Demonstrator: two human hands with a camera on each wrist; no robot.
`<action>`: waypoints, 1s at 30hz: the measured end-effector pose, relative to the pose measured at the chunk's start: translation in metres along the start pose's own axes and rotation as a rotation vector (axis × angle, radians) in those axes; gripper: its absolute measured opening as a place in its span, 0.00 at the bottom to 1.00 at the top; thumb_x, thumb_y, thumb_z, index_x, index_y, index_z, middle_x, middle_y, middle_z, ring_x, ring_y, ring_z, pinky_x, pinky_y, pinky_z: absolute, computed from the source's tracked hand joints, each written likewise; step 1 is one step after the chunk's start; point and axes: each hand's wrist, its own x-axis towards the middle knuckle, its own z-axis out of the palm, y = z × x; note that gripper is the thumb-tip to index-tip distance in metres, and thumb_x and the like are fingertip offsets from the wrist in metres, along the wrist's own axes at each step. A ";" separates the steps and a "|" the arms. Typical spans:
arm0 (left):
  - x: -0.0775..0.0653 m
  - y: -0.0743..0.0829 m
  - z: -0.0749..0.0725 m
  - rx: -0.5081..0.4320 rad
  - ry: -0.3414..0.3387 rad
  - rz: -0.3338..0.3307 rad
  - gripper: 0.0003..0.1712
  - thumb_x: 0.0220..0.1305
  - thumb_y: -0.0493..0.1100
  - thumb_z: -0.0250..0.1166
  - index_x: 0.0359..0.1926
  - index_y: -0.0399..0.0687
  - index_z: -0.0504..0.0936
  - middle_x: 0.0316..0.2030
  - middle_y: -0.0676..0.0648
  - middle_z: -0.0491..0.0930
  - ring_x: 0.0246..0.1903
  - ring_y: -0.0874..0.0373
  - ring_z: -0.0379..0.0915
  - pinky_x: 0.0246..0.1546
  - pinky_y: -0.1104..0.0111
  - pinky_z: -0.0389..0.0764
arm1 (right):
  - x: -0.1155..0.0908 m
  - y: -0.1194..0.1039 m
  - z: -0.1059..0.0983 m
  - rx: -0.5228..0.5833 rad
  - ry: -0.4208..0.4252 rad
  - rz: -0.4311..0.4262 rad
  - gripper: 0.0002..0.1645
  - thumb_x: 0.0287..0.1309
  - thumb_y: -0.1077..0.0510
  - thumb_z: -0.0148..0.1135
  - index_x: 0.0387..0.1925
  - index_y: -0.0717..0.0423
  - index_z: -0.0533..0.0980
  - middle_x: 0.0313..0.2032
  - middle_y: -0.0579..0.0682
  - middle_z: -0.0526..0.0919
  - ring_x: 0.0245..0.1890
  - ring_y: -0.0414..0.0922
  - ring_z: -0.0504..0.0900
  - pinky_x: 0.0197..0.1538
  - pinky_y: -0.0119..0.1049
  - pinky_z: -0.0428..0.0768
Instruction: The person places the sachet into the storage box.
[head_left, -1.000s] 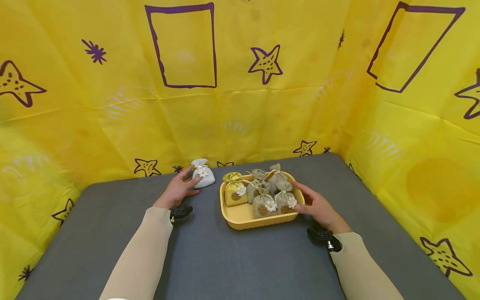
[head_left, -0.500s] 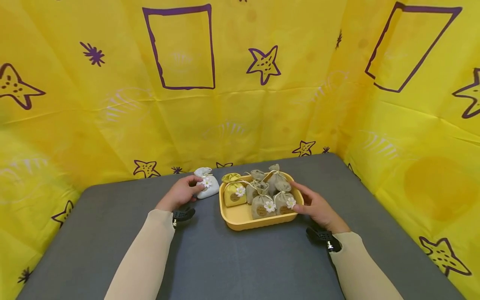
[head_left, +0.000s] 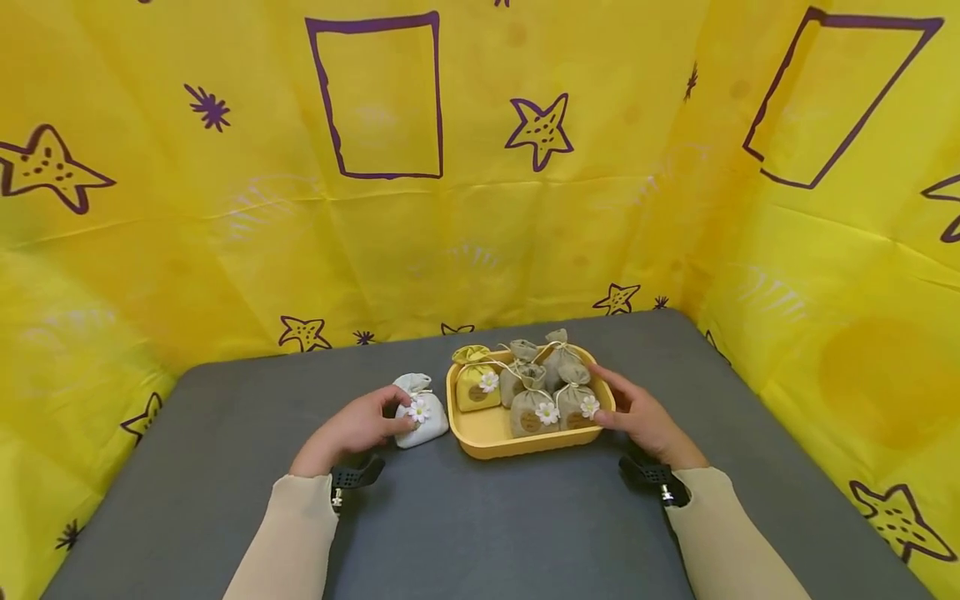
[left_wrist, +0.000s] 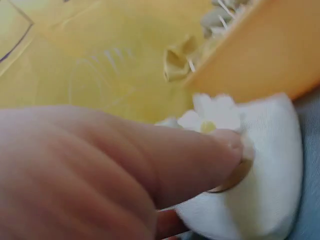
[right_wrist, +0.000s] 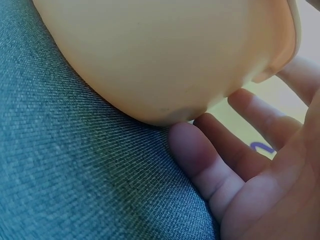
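My left hand (head_left: 358, 427) pinches a small white drawstring pouch (head_left: 431, 427) with a daisy on its front, just left of the yellow tray (head_left: 491, 450). In the left wrist view the thumb (left_wrist: 200, 157) presses beside the flower and over a round brown label; the other fingers are mostly hidden behind the pouch. My right hand (head_left: 651, 427) holds the tray's right end, thumb at the front corner and index finger along the far rim. Its fingertips (right_wrist: 189, 145) are against the outer wall in the right wrist view.
Inside the tray stand a yellow pouch (head_left: 478, 393) at the left and several grey-beige pouches (head_left: 534, 408) at the right, some with daisies. Bare tray floor (head_left: 487, 425) shows at the front left. Yellow patterned cloth (head_left: 495, 250) walls rise behind the grey table (head_left: 510, 525).
My left hand has taken hold of the white pouch and drawn it nearer and slightly right, beside the tray's left end. The right hand and tray have stayed in place.
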 end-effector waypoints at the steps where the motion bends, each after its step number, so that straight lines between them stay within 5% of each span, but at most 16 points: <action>1: 0.000 0.001 0.002 0.000 0.005 0.010 0.19 0.61 0.48 0.72 0.51 0.52 0.78 0.45 0.46 0.77 0.38 0.50 0.72 0.37 0.58 0.76 | 0.000 0.001 0.000 -0.004 0.001 0.002 0.46 0.60 0.52 0.69 0.76 0.48 0.60 0.73 0.58 0.58 0.67 0.60 0.64 0.56 0.33 0.72; 7: 0.006 -0.002 0.011 -0.097 0.066 0.070 0.24 0.62 0.45 0.72 0.59 0.51 0.79 0.51 0.43 0.78 0.48 0.48 0.72 0.46 0.58 0.75 | -0.001 0.002 -0.002 -0.017 -0.004 0.008 0.45 0.61 0.51 0.68 0.76 0.47 0.60 0.73 0.58 0.58 0.67 0.59 0.64 0.57 0.36 0.72; 16: 0.011 -0.002 0.017 -0.224 0.106 0.097 0.24 0.55 0.35 0.75 0.55 0.50 0.85 0.47 0.44 0.81 0.39 0.51 0.76 0.36 0.63 0.78 | 0.000 0.001 -0.002 0.000 -0.008 -0.002 0.45 0.61 0.53 0.68 0.76 0.49 0.60 0.73 0.59 0.58 0.66 0.59 0.66 0.56 0.32 0.72; 23: 0.008 -0.004 0.007 -0.199 0.155 0.060 0.25 0.56 0.37 0.75 0.56 0.51 0.85 0.54 0.45 0.80 0.45 0.50 0.76 0.39 0.62 0.78 | 0.000 0.001 -0.003 -0.005 -0.008 0.008 0.44 0.62 0.52 0.68 0.76 0.48 0.60 0.74 0.59 0.58 0.67 0.59 0.65 0.56 0.31 0.72; 30: 0.004 -0.009 -0.009 -0.218 0.248 0.008 0.26 0.55 0.39 0.77 0.56 0.50 0.85 0.50 0.42 0.81 0.41 0.51 0.77 0.37 0.63 0.79 | -0.001 -0.002 -0.003 -0.005 -0.007 0.020 0.45 0.62 0.52 0.68 0.76 0.50 0.60 0.74 0.59 0.57 0.67 0.60 0.65 0.57 0.33 0.72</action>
